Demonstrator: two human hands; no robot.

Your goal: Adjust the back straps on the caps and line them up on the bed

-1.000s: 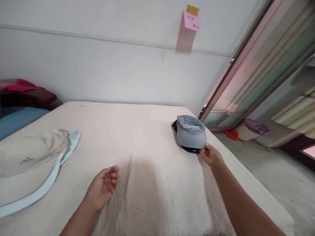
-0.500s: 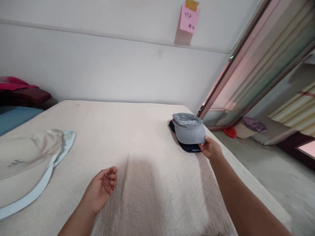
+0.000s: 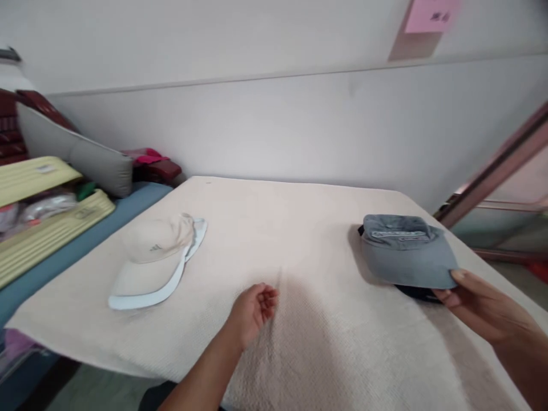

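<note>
On the right of the cloth, my right hand (image 3: 483,302) pinches the brim edge of a grey baseball cap (image 3: 406,257) between thumb and fingers. The cap has pale lettering across its front, and its crown looks flattened. Beneath it sits a dark cap (image 3: 418,293), mostly hidden, with only part of its brim showing. My left hand (image 3: 256,311) hovers near the middle front with fingers curled in and nothing visible in them. To its left, a cream cap (image 3: 148,248) with a small striped logo lies on top of a light blue cap (image 3: 165,294), whose brim edge and back stick out.
A cream cloth (image 3: 278,222) covers the table, which stands against a white wall (image 3: 240,125). A pink note (image 3: 430,16) hangs there. At left are a grey cushion (image 3: 81,148) and a yellow ridged container (image 3: 55,220) on a blue surface. A framed door (image 3: 500,171) is at right.
The view has swung left, so everything sits further right and more of the left side shows. The grey cap's brim looks more lifted in my right hand. My left hand remains curled.
</note>
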